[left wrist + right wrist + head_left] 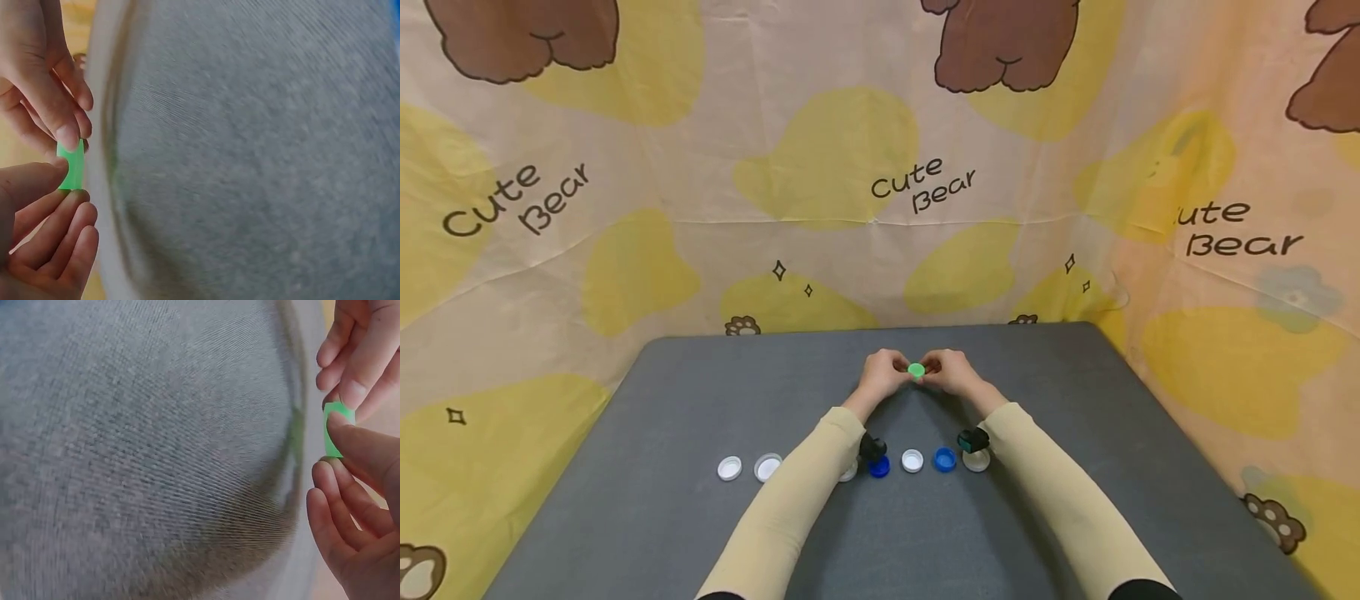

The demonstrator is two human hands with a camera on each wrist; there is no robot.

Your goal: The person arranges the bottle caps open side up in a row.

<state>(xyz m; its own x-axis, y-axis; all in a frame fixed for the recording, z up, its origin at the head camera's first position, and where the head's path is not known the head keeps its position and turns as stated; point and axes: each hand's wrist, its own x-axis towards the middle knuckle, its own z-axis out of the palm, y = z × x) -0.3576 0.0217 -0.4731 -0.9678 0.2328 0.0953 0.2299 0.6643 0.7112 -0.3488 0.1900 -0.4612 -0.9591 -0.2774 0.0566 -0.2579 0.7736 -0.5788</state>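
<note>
A small green bottle cap (pixel 916 370) is held up over the far part of the table. My left hand (pixel 882 375) pinches its left side between thumb and fingers, and my right hand (pixel 952 373) pinches its right side. From the left wrist, the green cap (pixel 71 165) appears edge-on, gripped by the left hand (pixel 44 231) below and the right hand (pixel 44 75) above. In the right wrist view the right thumb lies across part of the green cap (pixel 332 437).
Nearer me on the grey table (pixel 685 533) stands a row of caps: a white cap (pixel 729 468), a larger white cap (pixel 767 467), a dark blue cap (pixel 879 467), a white cap (pixel 912 461), a blue cap (pixel 945 459) and a whitish cap (pixel 977 461). My left forearm partly covers another pale cap (pixel 848 472).
</note>
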